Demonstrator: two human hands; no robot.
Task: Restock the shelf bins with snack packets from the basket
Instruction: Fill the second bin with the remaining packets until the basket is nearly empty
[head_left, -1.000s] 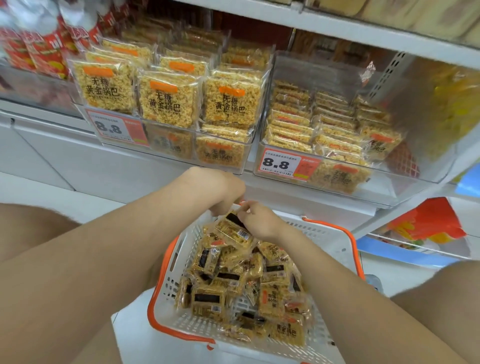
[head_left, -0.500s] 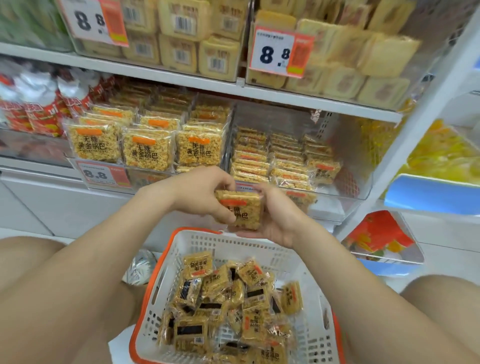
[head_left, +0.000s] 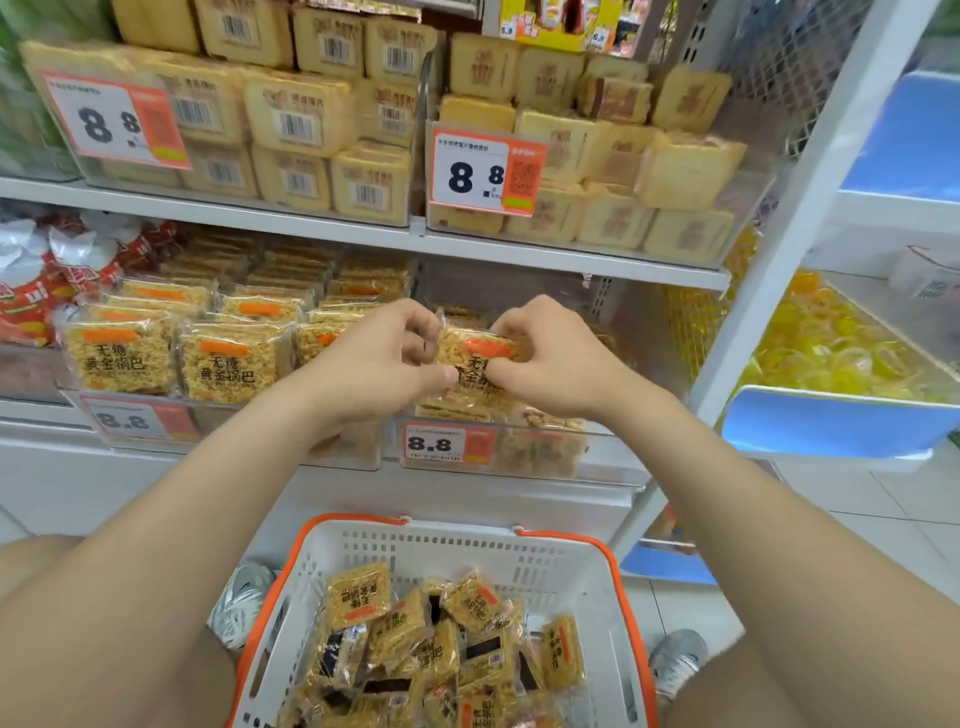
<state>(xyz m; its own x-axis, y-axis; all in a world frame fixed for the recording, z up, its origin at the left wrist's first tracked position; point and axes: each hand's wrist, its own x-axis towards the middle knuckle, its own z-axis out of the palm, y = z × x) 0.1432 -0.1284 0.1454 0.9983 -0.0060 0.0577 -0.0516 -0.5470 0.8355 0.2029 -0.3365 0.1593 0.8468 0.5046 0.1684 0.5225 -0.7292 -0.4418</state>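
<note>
**1 packet, 2 hands, at the right bin**

Both hands up at the mid shelf. Left hand (head_left: 374, 358) and right hand (head_left: 550, 364) share 1 snack packet (head_left: 475, 358): left grip pinches its left edge w/ thumb and curled fingers, right grip clenched on its right edge and top. Packet is upright, label toward the camera, over the front of the right bin (head_left: 597, 462), just above the packets lying in there. Can't tell if it touches them.

Left bin (head_left: 234, 421) beside it is packed w/ the same product in rows. Front row shows 2 packets in full, a 3rd partly behind the left hand.

1 basket (head_left: 457, 530), white w/ orange rim, sits near on the floor between the knees. Loose pile of packets (head_left: 441, 649) inside, well over 10, exact no. not countable.

4 price tags (head_left: 441, 442) read 8.8: 2 on the mid-shelf bins, 2 on the upper shelf's bins.

Upper shelf: 2 clear bins of pale cake packs (head_left: 301, 109). Far left: red-and-white bags (head_left: 31, 280). Right: blue-edged tray of yellow sweets (head_left: 831, 343).

2 shoes (head_left: 241, 603) flank the basket, 1 per side.
</note>
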